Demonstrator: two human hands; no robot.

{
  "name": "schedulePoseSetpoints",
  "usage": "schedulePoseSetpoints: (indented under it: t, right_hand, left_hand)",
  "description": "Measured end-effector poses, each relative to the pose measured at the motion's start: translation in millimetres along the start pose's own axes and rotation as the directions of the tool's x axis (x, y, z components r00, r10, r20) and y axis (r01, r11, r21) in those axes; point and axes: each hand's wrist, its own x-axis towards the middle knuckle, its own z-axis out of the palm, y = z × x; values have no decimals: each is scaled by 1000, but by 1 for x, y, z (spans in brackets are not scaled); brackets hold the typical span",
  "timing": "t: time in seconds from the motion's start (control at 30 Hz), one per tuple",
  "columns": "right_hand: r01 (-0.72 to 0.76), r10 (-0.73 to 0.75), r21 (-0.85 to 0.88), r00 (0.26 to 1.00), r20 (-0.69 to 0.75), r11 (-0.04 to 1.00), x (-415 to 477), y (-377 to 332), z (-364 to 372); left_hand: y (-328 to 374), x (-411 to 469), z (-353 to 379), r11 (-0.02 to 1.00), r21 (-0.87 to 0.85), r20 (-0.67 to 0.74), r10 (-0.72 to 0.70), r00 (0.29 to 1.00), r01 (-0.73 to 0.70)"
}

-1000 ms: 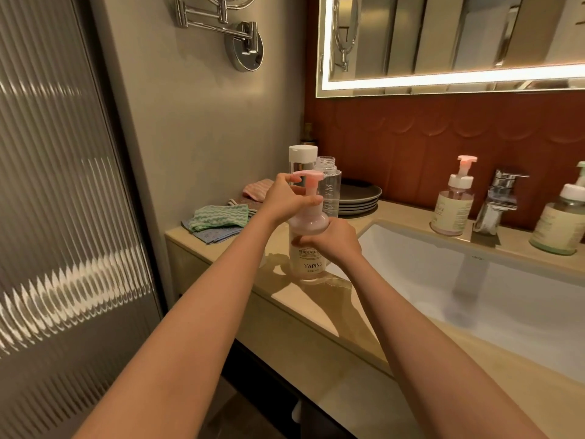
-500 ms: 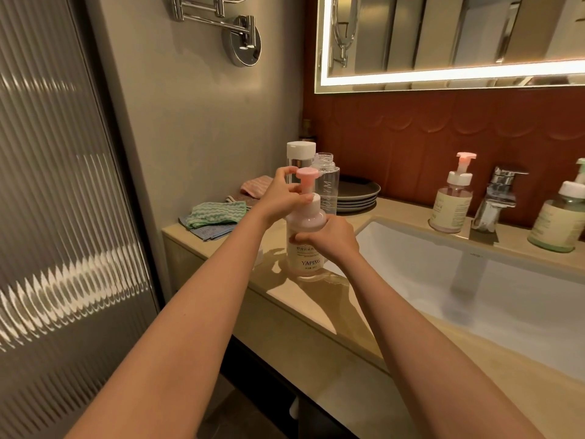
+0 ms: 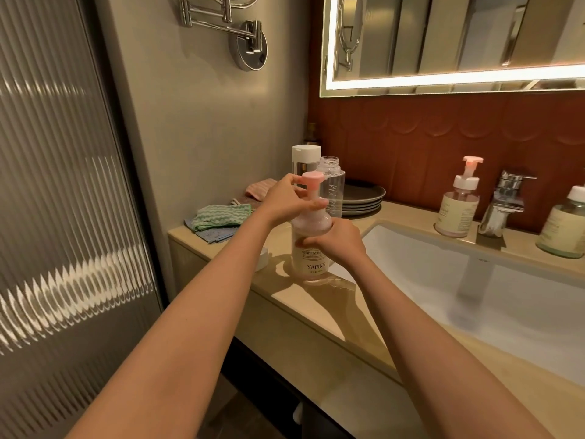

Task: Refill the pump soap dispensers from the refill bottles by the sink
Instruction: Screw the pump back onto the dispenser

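step: twisting pump top of YAPING dispenser, on or off unclear | loc: upright on table, left of sink | left hand grip: curled round pump collar | right hand grip: wrapped round body, steadying | next: likely finish the thread turn, keep it upright; uncapped refill bottle just behind

There is room to slide along the bare front of the beige stone table and over the white sink. Just behind the clear pump bottle with the pink top stand a white-capped clear bottle, an open clear bottle and stacked dark grey plates. The left corner is filled by folded green cloths.
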Motion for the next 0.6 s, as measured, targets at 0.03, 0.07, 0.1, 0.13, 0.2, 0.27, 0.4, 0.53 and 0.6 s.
schedulePoseSetpoints:
  t: [0.03,0.07,0.1,0.13,0.2,0.27,0.4,0.53,0.6]
  right_hand:
    - [1,-1,1,1000,11,1000,1,1,-1]
    - [3,-3,6,1000,27,1000,1,1,-2]
    - [4,-4,14,999,45,1000,2,1,-3]
    - [6,-8,23,998,63,1000,3,2,-5]
    - [7,-10,31,996,84,999,4,2,-8]
    - [9,-13,35,996,94,999,4,1,-9]
    - [20,-23,28,996,91,999,4,2,-8]
    - [27,-30,26,993,112,999,6,2,-10]
    - [33,-37,35,991,126,999,5,2,-12]
  left_hand:
    - [0,0,0,1000,13,-3,4,1000,-4]
    - [2,0,0,1000,20,10,4,1000,-4]
    - [4,-1,-1,1000,24,38,6,999,-7]
    - [6,-1,-3,1000,19,76,5,997,-7]
    - [9,-1,-7,1000,-28,145,2,989,2]
    - [8,0,-6,996,-84,179,-10,984,26]
    - [-2,5,0,1000,20,12,6,1000,-6]
    - [2,7,-6,999,8,84,31,996,-32]
    - [6,6,-6,999,6,136,45,990,-46]
